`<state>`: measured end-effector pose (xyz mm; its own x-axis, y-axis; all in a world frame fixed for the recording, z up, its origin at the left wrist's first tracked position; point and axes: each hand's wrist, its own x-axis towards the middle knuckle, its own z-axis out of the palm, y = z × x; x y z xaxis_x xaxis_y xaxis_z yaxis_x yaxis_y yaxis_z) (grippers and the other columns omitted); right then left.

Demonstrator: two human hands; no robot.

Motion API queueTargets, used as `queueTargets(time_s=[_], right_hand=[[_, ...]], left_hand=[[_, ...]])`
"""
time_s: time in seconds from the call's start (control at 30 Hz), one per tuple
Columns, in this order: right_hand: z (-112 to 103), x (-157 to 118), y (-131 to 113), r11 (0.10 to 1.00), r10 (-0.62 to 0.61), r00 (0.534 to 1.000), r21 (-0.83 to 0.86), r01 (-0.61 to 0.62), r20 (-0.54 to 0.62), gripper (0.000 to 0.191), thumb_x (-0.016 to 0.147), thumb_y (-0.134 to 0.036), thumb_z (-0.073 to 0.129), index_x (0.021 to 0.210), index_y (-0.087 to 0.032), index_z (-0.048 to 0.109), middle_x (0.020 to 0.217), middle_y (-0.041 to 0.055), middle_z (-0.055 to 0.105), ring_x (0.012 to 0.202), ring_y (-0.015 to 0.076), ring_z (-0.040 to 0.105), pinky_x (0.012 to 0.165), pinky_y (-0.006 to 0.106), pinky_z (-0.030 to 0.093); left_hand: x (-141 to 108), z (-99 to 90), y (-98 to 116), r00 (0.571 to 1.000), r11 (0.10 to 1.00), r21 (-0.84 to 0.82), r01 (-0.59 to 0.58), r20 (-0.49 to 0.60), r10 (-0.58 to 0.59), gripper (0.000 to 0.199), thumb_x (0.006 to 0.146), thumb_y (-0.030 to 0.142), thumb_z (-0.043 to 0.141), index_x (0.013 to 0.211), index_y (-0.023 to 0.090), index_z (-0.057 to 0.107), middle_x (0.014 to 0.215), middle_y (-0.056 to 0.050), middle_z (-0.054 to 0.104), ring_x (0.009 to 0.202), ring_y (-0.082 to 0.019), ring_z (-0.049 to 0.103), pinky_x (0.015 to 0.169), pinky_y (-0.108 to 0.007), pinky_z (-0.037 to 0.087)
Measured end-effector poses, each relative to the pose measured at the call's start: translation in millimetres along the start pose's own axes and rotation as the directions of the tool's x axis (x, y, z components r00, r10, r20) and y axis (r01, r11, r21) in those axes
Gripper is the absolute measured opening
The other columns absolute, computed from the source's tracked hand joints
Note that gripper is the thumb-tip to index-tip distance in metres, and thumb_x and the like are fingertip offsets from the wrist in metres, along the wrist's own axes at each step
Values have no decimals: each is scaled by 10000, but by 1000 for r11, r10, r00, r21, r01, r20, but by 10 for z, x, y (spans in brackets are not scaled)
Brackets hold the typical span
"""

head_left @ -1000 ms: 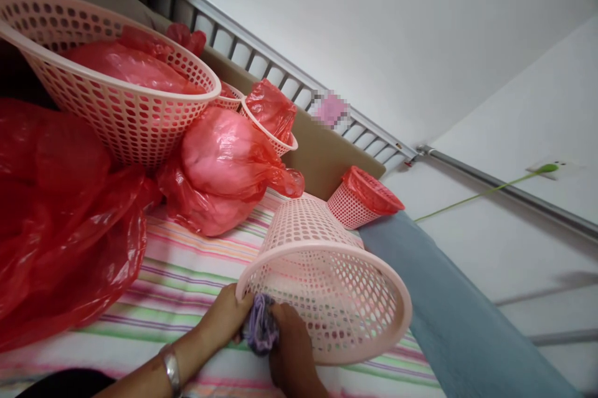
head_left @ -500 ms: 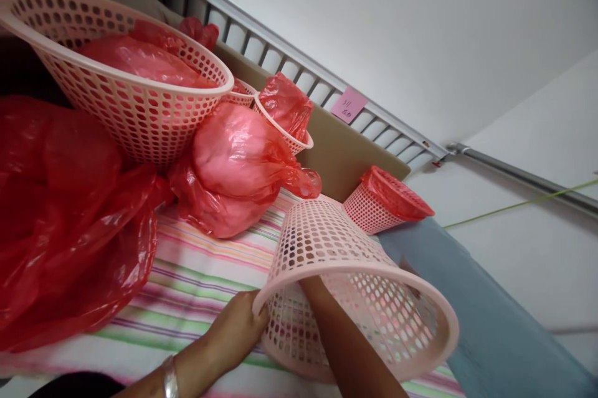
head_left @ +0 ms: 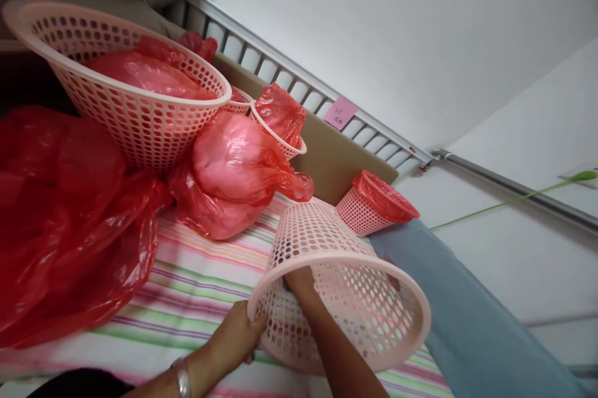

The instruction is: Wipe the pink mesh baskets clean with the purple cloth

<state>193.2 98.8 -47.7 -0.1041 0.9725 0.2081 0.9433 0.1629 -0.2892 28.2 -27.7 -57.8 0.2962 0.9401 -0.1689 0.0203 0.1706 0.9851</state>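
A pink perforated plastic basket (head_left: 317,242) lies tipped on its side, its wide mouth facing me. My left hand (head_left: 240,332), with a silver bangle at the wrist, is closed on the left of its rim. Through the mouth reaches my right hand (head_left: 300,279), close to the inner upper left wall; its fingers are mostly hidden behind the mesh. A knotted red plastic bag (head_left: 233,167) with pale contents sits just behind the basket. At the left spreads a loose, crumpled red plastic bag (head_left: 70,223).
A larger pink basket (head_left: 140,111) holding a red bag stands at the back left. Smaller bag-lined baskets stand behind, including one (head_left: 369,205) at the right. Below lies a striped cloth (head_left: 187,286); a metal rail (head_left: 299,65) carries a pink note (head_left: 341,113).
The tipped basket sits slightly further left in view, and my right hand shows more inside its mouth. My left hand keeps its hold on the rim. The view has shifted a little.
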Motion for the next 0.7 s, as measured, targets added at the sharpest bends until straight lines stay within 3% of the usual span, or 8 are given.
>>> queueTargets(time_s=[0.13, 0.27, 0.37, 0.5, 0.6, 0.7], right_hand=[[-46, -669, -12, 984, -156, 987, -85, 158, 29, 376, 702, -56, 475, 1041, -174, 585, 949, 88, 632, 927, 221, 568, 827, 320, 413], [-131, -1401, 20, 962, -265, 962, -52, 268, 70, 351, 658, -26, 477, 930, -224, 578, 910, 48, 612, 860, 199, 548, 758, 296, 408], [-196, -1621, -7, 948, -310, 944, -38, 316, 108, 328, 627, -19, 510, 858, -244, 571, 901, 24, 604, 846, 191, 541, 721, 277, 394], [-206, -1411, -88, 968, -240, 966, -58, 246, 93, 172, 733, -79, 502, 814, -218, 565, 836, 36, 593, 796, 188, 535, 700, 281, 384], [-156, -999, -91, 970, -206, 978, -121, 210, 38, 120, 761, -131, 493, 825, -188, 577, 810, 59, 596, 770, 199, 534, 702, 299, 395], [-100, -511, -66, 987, -123, 992, -106, 120, -20, 172, 767, -145, 492, 893, -184, 604, 868, 75, 621, 843, 214, 556, 758, 316, 418]], left_hand=[[13, -4, 25, 999, 999, -28, 17, -40, -18, 556, 785, 619, 390, 798, 101, 590, 464, -11, 520, 335, -140, 505, 334, -205, 336], [0, 0, 38, 999, 998, -59, -8, -36, 6, 561, 767, 639, 421, 795, 109, 601, 524, -38, 584, 376, -152, 531, 360, -224, 369], [0, 14, 18, 1000, 993, -114, -12, -17, 10, 573, 770, 654, 421, 791, 109, 596, 535, -46, 593, 403, -159, 542, 377, -234, 394], [12, 14, 21, 1000, 996, -82, 18, -11, -19, 551, 785, 629, 406, 723, 112, 587, 480, -22, 544, 347, -137, 499, 343, -214, 343], [10, -4, 58, 999, 999, -17, 33, -29, -33, 474, 796, 537, 428, 823, 105, 621, 555, -30, 590, 326, -123, 466, 326, -220, 324], [-6, -40, 123, 997, 997, 50, -52, -54, 54, 324, 799, 357, 440, 821, 112, 651, 684, -63, 667, 511, -162, 579, 474, -242, 428]])
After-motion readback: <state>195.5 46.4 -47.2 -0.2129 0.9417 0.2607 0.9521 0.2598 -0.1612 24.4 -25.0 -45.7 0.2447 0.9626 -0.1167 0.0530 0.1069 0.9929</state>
